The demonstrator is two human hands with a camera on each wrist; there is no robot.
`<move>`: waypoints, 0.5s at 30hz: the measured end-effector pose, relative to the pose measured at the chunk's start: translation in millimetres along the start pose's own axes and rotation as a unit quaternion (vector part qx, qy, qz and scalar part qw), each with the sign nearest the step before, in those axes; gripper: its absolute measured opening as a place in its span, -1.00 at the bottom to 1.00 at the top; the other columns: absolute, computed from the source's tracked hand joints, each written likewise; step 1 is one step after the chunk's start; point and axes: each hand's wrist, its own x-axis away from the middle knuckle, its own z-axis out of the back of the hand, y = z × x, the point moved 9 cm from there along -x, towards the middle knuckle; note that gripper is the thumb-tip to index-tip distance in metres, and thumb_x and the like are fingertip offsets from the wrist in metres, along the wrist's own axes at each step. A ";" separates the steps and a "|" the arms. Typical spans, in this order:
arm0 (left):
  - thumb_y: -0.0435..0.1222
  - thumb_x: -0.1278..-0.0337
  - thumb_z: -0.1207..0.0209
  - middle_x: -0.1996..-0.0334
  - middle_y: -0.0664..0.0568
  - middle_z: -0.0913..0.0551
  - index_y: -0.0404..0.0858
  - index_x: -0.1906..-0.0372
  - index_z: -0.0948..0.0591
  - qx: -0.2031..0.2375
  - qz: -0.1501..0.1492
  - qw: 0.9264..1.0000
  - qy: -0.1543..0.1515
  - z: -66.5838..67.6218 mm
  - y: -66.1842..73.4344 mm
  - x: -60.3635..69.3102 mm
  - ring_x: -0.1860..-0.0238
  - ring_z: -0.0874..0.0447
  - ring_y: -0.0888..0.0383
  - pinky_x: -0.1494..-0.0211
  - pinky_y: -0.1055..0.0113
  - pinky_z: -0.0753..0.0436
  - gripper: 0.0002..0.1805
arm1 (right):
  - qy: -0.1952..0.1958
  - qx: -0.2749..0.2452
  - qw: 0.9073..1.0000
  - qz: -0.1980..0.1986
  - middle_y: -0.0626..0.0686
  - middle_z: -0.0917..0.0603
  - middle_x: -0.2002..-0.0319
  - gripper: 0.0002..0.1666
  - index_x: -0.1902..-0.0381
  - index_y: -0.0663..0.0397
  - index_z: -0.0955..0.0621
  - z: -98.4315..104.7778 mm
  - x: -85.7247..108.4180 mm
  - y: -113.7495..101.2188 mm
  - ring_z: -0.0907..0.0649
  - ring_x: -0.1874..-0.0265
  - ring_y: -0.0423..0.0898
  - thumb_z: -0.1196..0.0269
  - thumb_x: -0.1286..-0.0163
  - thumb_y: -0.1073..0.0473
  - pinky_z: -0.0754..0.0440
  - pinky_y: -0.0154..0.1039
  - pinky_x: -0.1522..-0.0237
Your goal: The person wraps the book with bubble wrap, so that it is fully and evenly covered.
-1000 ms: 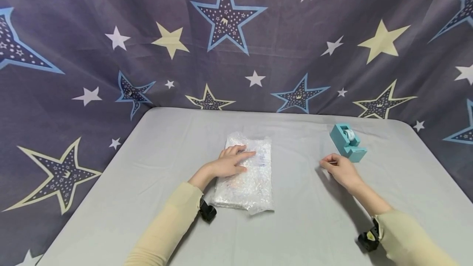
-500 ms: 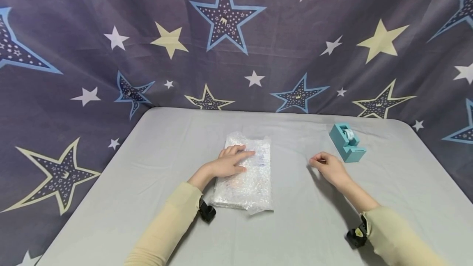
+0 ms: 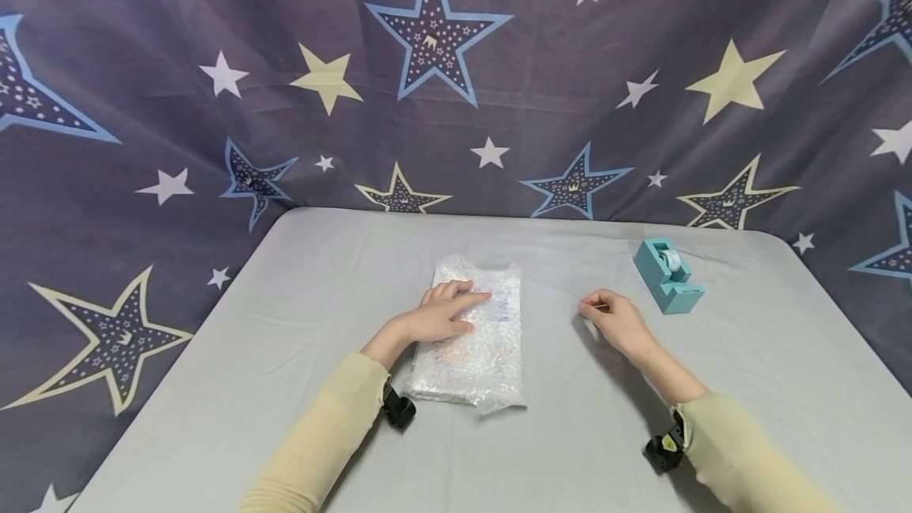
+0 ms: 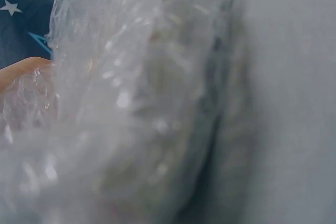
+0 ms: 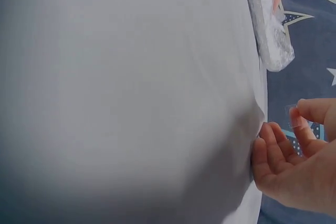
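Observation:
A flat package in bubble wrap (image 3: 495,362) lies a little right of the table's middle in the head view. My left hand (image 3: 438,317) rests on its left part, fingers spread. Close up in the left wrist view, the bubble wrap (image 4: 121,87) is blurred, with a bit of the hand (image 4: 23,72) behind it. To the right of the package, my right hand (image 3: 618,325) pinches a small clear piece of tape (image 5: 291,115) between thumb and index finger. The right wrist view shows that hand (image 5: 299,166) with its other fingers loosely bent.
A teal tape dispenser (image 3: 664,279) with a roll in it stands at the back right, beyond the right hand. The table (image 3: 342,275) has a light grey cloth. A dark curtain (image 3: 534,85) with stars hangs along the back and left.
My right hand has moved left, away from the tape dispenser and closer to the package, with the piece of tape. The left hand and the package have stayed in place.

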 end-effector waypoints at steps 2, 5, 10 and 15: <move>-0.12 -0.21 -0.03 -0.38 -0.15 0.00 0.02 -0.37 -0.17 0.001 0.000 1.000 0.000 0.2 0.0 0.6 -0.36 0.10 -0.09 -0.32 -0.09 0.07 -0.38 | -0.002 0.000 1.000 -0.001 0.15 -0.61 0.27 -0.72 0.25 0.24 -0.55 -3.7 -1.4 -1.4 -0.52 0.30 -0.04 -0.10 -0.32 0.10 -0.41 -0.27 0.32; -0.13 -0.20 -0.03 -0.38 -0.16 -0.01 0.01 -0.37 -0.18 0.003 -0.001 1.000 0.001 0.3 -0.1 1.9 -0.36 0.10 -0.08 -0.32 -0.09 0.06 -0.39 | -0.008 -0.005 1.000 -0.003 0.15 -0.61 0.27 -0.73 0.25 0.24 -0.55 -10.5 -2.7 -3.1 -0.51 0.30 -0.04 -0.11 -0.31 0.10 -0.40 -0.27 0.33; -0.13 -0.21 -0.03 -0.38 -0.15 -0.01 0.01 -0.37 -0.18 0.002 -0.002 1.000 0.000 -0.1 -0.1 1.5 -0.36 0.10 -0.08 -0.33 -0.09 0.07 -0.39 | -0.014 -0.007 1.000 -0.002 0.14 -0.61 0.28 -0.75 0.26 0.24 -0.55 -17.0 -4.1 -6.3 -0.51 0.32 -0.05 -0.10 -0.31 0.12 -0.40 -0.28 0.35; -0.13 -0.21 -0.02 -0.38 -0.15 -0.01 0.02 -0.37 -0.18 0.004 0.000 1.000 0.002 -0.1 -0.8 0.1 -0.37 0.11 -0.08 -0.33 -0.09 0.09 -0.39 | -0.015 0.002 1.000 0.008 0.15 -0.62 0.27 -0.76 0.27 0.23 -0.56 -19.2 -6.5 -12.4 -0.53 0.31 -0.04 -0.10 -0.30 0.13 -0.41 -0.27 0.34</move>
